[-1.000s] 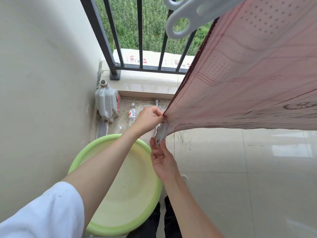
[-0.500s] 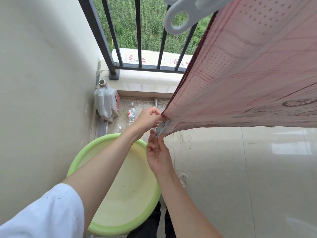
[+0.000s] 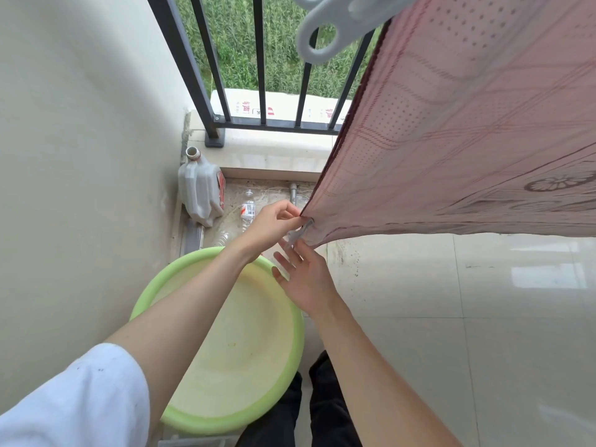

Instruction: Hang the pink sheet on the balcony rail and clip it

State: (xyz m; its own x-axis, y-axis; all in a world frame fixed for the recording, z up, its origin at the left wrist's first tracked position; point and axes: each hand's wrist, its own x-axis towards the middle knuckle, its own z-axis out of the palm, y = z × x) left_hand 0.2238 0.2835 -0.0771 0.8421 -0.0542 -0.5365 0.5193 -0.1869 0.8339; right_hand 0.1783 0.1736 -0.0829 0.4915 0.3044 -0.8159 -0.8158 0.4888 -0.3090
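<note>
Pink sheet (image 3: 467, 130) hangs from above over the black balcony railing (image 3: 258, 75), its lower left corner drawn out toward me. A large white plastic clip (image 3: 332, 27) sits at the sheet's upper edge, near the top of the head view.

My left hand (image 3: 271, 224) pinches the sheet's corner between thumb and fingertips — a tight, narrow hold on the cloth. My right hand (image 3: 306, 279) is below it, fingers spread and mostly straight, fingertips touching a small grey clip (image 3: 298, 232) at that same corner. I cannot tell whether the clip's jaws have actually bitten the fabric; it is small and partly hidden by the fold.

Risks, as I judge them:
- If the small clip is only half seated, it may slide off the corner and drop — the green wash basin (image 3: 225, 350) lies directly below, so it would likely land there or on the tile floor (image 3: 451, 317).
- The left pinch keeps the corner taut. Releasing it early could let the hem slip out of the clip.
- Pulling the corner too hard could drag the sheet along the rail against the white clip above.
- A white jug (image 3: 201, 191) and a clear water bottle (image 3: 247, 209) stand near the wall, well apart from the sheet.
</note>
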